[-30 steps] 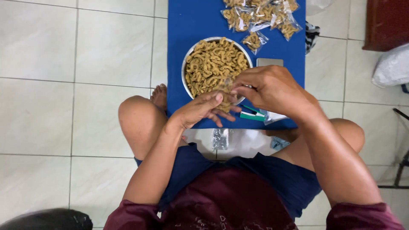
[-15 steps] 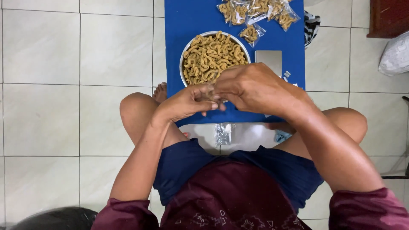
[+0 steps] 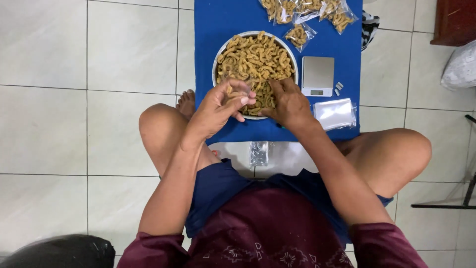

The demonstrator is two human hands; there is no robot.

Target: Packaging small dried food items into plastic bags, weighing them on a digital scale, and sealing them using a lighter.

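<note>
The left hand (image 3: 218, 106) pinches a small clear bag (image 3: 237, 84) over the near rim of the metal bowl (image 3: 224, 48). Beside it, the right hand (image 3: 289, 103) reaches curled into the bowl's brown curly snacks (image 3: 255, 59); what it grips is hidden. Farther right on the blue mat (image 3: 223, 20) sit a small scale (image 3: 318, 74) and a stack of empty bags (image 3: 336, 113), with filled bags (image 3: 302, 12) beyond.

one round metal bowl (image 3: 292, 54) heaped with curled fried snacks (image 3: 255, 59), too many to count. filled small clear bags (image 3: 299, 34): about five showing, the upper ones cut by the frame edge. one small digital scale (image 3: 318, 74). one stack of empty clear bags (image 3: 335, 113). one blue mat (image 3: 218, 25). two hands: left hand (image 3: 218, 106), right hand (image 3: 290, 104).
</note>
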